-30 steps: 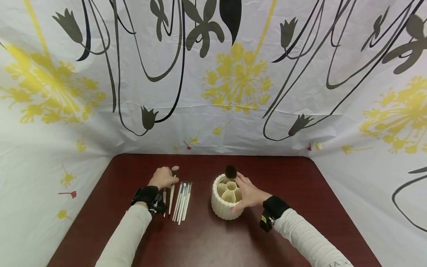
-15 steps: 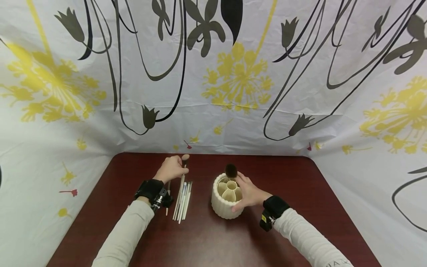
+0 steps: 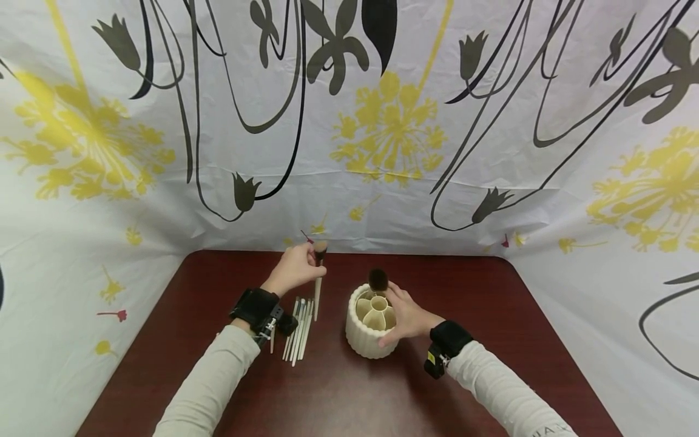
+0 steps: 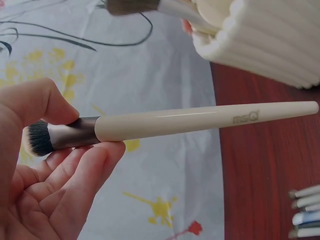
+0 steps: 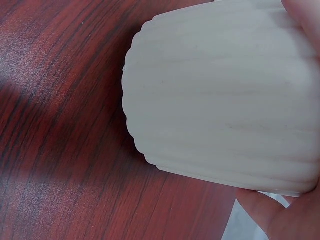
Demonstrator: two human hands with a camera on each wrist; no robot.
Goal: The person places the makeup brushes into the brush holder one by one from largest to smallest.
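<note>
My left hand (image 3: 297,267) pinches a makeup brush (image 4: 165,122) by its dark ferrule, bristle end up, above the table. Its cream handle points down, toward the near side. My right hand (image 3: 411,312) grips the far right side of a cream ribbed brush holder (image 3: 363,337), thumb at the front and fingers behind. Several compartments open at its top. A large dark-bristled brush (image 3: 378,280) stands in the back of the holder. The right wrist view shows the ribbed wall (image 5: 215,100) close up, with parts of the fingers (image 5: 262,210) around it.
Several thin brushes (image 3: 299,334) lie side by side on the dark red table (image 3: 349,394), left of the holder. Another handle (image 3: 272,343) lies partly hidden under the left wrist. A patterned white cloth (image 3: 349,212) hangs behind the table.
My left hand has lifted the brush off the table and carried it rightward and away, past the row of thin brushes. My right hand and the holder stay in place.
</note>
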